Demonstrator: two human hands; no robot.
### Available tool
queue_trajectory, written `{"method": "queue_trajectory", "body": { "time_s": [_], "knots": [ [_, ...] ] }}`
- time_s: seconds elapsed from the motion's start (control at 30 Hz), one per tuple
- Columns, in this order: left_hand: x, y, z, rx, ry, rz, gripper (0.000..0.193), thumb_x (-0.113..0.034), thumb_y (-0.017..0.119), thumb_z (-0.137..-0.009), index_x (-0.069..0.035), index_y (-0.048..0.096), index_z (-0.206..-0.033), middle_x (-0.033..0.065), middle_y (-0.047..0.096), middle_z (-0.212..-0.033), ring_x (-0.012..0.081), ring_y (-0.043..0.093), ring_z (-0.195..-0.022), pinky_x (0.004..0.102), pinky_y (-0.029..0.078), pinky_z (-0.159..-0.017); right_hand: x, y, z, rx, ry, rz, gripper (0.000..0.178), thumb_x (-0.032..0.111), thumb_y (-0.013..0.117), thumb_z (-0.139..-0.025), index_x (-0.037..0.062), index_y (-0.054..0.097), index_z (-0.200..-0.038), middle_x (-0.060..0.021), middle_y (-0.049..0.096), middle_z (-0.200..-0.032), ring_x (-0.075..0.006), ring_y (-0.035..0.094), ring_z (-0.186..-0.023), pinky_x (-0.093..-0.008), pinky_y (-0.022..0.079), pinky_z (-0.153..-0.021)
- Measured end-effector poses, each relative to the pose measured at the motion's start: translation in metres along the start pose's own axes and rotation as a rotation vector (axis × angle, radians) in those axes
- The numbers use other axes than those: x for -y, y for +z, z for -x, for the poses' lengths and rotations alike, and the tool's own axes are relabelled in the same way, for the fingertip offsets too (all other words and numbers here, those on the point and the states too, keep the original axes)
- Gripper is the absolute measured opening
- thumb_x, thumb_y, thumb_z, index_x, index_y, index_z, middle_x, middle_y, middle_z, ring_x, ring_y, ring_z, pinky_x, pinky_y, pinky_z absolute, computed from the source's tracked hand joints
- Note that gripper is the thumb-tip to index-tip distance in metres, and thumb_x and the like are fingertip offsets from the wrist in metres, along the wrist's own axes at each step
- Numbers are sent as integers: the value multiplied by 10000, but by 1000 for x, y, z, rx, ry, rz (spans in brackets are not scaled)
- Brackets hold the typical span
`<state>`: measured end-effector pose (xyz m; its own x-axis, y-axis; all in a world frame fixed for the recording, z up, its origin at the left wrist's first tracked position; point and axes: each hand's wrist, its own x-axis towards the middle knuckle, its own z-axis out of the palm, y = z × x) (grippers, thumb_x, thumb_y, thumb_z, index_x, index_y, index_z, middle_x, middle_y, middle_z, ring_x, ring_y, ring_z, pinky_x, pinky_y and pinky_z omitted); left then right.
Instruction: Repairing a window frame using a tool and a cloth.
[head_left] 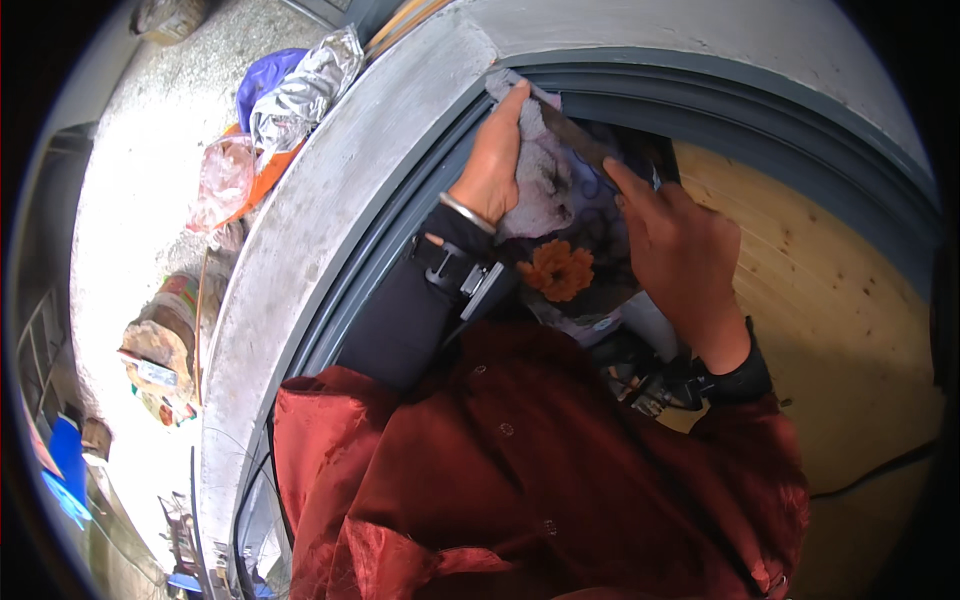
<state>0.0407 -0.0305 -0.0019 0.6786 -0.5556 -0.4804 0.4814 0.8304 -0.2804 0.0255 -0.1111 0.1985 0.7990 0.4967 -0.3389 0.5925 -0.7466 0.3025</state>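
Observation:
Near the far corner of a dark window frame, my left hand (492, 160) is closed on a grey cloth (541, 185), its thumb pointing away from me. My right hand (682, 255) grips a flat, dull brown blade-like tool (575, 132), with the index finger stretched along it. Its far end reaches the cloth by my left hand; the grip is hidden inside my right hand. Below the cloth lies a purple-grey patterned fabric with an orange flower (557, 271). A bangle and a strapped device are on my left wrist, a black band on my right.
The dark grey frame (345, 255) with its grooves curves around my hands, bordered by a pale concrete ledge (300, 205). Beyond it are a silver bag (305, 90), a clear plastic bag (224, 178) and a log-like object (163, 340). Pale wooden boards (800, 260) lie right.

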Motion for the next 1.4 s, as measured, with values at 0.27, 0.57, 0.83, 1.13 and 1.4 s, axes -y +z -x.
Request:
{"method": "queue_trajectory", "body": {
  "time_s": [0.27, 0.57, 0.83, 1.13, 1.4],
  "knots": [
    [-5, 9, 2, -50, 57, -22, 373, -399, 497, -913, -51, 628, -874, 126, 664, -795, 279, 632, -708, 393, 532, -694, 36, -21, -27, 7, -188, 85, 292, 267, 640, -847, 169, 636, -1122, -61, 509, -668, -238, 555, -496, -347, 421, -442],
    [-17, 0, -19, -44, 84, -199, 389, -411, 476, -911, -48, 609, -952, 98, 673, -857, 262, 646, -753, 399, 536, -712, 23, -43, -79, 158, -414, 213, 107, 87, 584, -724, 46, 650, -797, -127, 603, -621, -262, 631, -605, -347, 489, -505],
    [-1, -3, -18, 38, 192, -113, 493, -457, 510, -904, -28, 597, -1130, 99, 657, -997, 200, 631, -854, 321, 505, -761, 3, -46, -115, 104, -420, 152, 51, 48, 604, -712, 60, 649, -732, -149, 628, -695, -358, 619, -675, -422, 490, -585],
    [-16, -3, -12, 124, 84, 84, 412, -335, 689, -757, -63, 595, -1052, 126, 612, -1037, 258, 556, -980, 416, 446, -855, 18, -53, -115, 261, -436, 328, 150, 131, 670, -778, 81, 682, -918, -173, 623, -692, -358, 617, -707, -444, 478, -624],
    [-7, 2, -24, 45, 202, 191, 328, -243, 679, -772, -60, 599, -1031, 118, 616, -1008, 256, 583, -925, 381, 468, -827, 14, -54, -117, 230, -451, 269, 92, 115, 671, -749, 67, 700, -822, -179, 626, -698, -367, 621, -679, -444, 499, -620]
  ]
}}
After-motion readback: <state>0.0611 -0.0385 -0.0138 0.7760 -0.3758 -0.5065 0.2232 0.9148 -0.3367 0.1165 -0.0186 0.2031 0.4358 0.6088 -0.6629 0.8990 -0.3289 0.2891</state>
